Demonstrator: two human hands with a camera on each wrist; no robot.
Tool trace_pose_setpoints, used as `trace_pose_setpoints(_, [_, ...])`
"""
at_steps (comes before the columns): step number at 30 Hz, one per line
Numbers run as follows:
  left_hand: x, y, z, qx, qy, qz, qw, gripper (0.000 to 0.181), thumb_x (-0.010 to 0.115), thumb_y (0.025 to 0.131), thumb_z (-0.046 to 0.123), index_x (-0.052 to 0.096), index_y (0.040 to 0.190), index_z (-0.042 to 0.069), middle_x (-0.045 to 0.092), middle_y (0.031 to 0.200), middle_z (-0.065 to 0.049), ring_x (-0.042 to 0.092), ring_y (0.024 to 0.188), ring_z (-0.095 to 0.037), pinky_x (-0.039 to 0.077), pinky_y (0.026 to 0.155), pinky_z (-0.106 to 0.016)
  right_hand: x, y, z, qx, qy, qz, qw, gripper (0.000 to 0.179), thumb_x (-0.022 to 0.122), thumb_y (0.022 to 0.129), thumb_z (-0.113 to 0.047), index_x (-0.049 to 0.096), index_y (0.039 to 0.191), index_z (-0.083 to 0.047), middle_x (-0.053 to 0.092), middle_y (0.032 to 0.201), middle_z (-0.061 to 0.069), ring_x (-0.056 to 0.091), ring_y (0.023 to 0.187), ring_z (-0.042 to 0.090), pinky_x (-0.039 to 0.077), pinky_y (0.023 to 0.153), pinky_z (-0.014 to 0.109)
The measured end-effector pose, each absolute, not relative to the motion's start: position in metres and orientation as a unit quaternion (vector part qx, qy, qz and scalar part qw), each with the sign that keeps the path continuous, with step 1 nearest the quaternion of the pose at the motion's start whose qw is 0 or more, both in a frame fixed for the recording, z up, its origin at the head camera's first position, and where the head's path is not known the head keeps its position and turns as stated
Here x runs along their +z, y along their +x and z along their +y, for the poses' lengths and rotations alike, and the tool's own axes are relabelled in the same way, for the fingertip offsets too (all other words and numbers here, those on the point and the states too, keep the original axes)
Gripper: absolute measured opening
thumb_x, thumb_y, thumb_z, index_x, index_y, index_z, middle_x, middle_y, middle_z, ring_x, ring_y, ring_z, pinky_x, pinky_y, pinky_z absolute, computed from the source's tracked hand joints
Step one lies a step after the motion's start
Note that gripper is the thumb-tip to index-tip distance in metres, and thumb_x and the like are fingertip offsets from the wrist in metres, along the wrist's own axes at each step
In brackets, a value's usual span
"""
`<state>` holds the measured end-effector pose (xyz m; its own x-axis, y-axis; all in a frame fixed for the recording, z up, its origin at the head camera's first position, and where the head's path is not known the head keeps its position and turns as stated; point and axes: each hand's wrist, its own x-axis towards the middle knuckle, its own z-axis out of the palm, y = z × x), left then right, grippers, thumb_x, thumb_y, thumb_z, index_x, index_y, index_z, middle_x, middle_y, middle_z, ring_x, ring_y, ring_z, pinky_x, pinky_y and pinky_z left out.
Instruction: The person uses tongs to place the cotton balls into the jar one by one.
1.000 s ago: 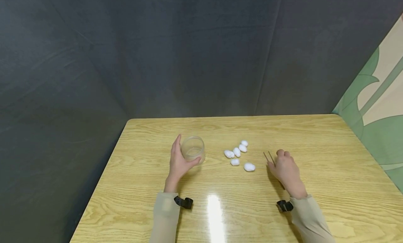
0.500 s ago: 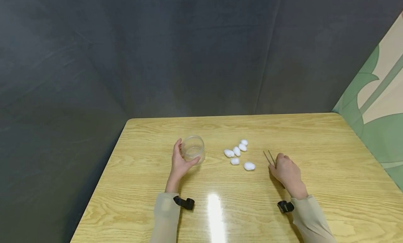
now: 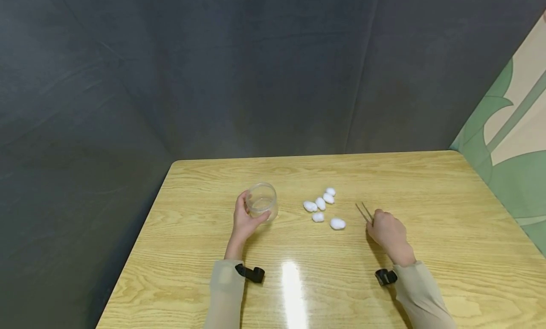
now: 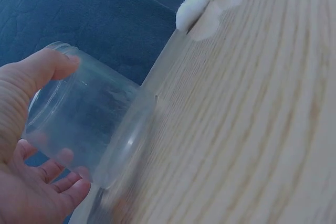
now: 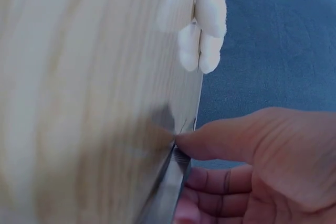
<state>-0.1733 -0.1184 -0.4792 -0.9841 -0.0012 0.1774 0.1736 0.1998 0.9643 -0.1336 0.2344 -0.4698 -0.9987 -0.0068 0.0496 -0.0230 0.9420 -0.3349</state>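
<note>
A clear round plastic jar point(image 3: 268, 203) stands on the wooden table, nothing visible inside it. My left hand point(image 3: 247, 223) holds it, the thumb near the rim in the left wrist view and the other fingers curled round the far side. Metal tweezers point(image 5: 170, 187) are gripped in my right hand point(image 3: 388, 232), tips apart and pointing away to the upper left. Between the hands lie several white cotton balls point(image 3: 310, 206). The nearest one to the tweezers is a larger cotton ball point(image 3: 338, 223), set apart from the loose cluster.
The wooden table point(image 3: 192, 234) runs back to a dark cloth point(image 3: 264, 82) that hangs behind and on the left. A green and beige patterned surface point(image 3: 512, 168) borders the right side. Black straps with small devices point(image 3: 255, 274) sit at both wrists.
The fingers of my left hand have curled in closer round the jar. My right hand's fingers have drawn in on the tweezers. The cotton balls lie as before.
</note>
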Motion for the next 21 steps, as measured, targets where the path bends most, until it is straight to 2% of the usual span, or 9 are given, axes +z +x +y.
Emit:
trace_pose_setpoints(6, [-0.465,-0.167,-0.116,-0.637,-0.054,-0.767,0.065,0.076,0.074,0.073,-0.004,0.03,0.135,-0.009,0.034,0.135,-0.032,0.033,0.124,-0.05,0.028,0.101,-0.061,-0.468,-0.134,0.234,0.143,0.013,-0.988,0.064,0.027,0.052,0.079,-0.002,0.036,0.056,-0.005,0.034,0.048,0.004,0.03,0.043,0.017,0.027,0.035,0.029])
trace_pose_setpoints(10, [-0.468,-0.168,-0.116,-0.634,-0.051,-0.769,0.064,0.077,0.074,0.072,-0.005,0.03,0.135,-0.009,0.034,0.135,-0.032,0.035,0.123,-0.049,0.03,0.1,-0.06,-0.466,-0.133,0.234,0.133,0.007,-0.987,0.093,0.026,0.054,0.08,-0.003,0.038,0.059,-0.001,0.035,0.047,0.006,0.033,0.041,0.019,0.029,0.033,0.031])
trace_pose_setpoints(17, [-0.499,-0.182,-0.121,-0.637,-0.052,-0.766,0.074,0.081,0.078,0.071,0.0,0.032,0.138,-0.001,0.037,0.137,-0.026,0.037,0.124,-0.043,0.031,0.1,-0.058,-0.463,-0.126,0.232,0.122,0.041,-0.983,0.129,0.031,0.057,0.08,-0.001,0.033,0.06,-0.006,0.025,0.045,-0.002,0.025,0.04,0.012,0.022,0.034,0.025])
trace_pose_setpoints(21, [-0.504,-0.183,-0.122,-0.63,-0.07,-0.767,0.098,0.079,0.079,0.072,0.01,0.034,0.136,0.002,0.04,0.134,-0.024,0.04,0.121,-0.042,0.033,0.098,-0.058,-0.461,-0.118,0.23,0.136,0.055,-0.981,0.128,0.03,0.057,0.08,-0.001,0.034,0.062,-0.006,0.027,0.045,-0.001,0.026,0.04,0.012,0.024,0.034,0.026])
